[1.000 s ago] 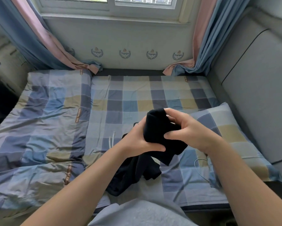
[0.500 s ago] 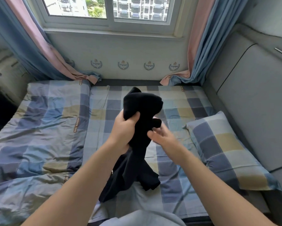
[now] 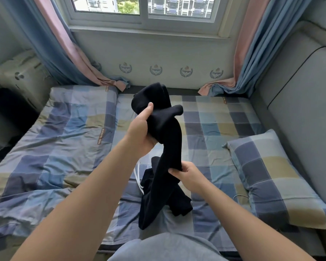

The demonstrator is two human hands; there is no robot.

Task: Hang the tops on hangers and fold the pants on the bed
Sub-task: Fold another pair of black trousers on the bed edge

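Checked pillow (image 3: 275, 178) right, curtains (image 3: 252, 53) flanking window (image 3: 105, 4)

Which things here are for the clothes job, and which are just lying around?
For the job: black garment, gripped by left hand and right hand; bed.
Just lying about: pillow, curtains, box.

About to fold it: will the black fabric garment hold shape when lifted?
Likely floppy: the black fabric garment hangs twisted from left hand to right hand. Probably light: one raised hand carries most. May drag: its end lies on the checked bedsheet.
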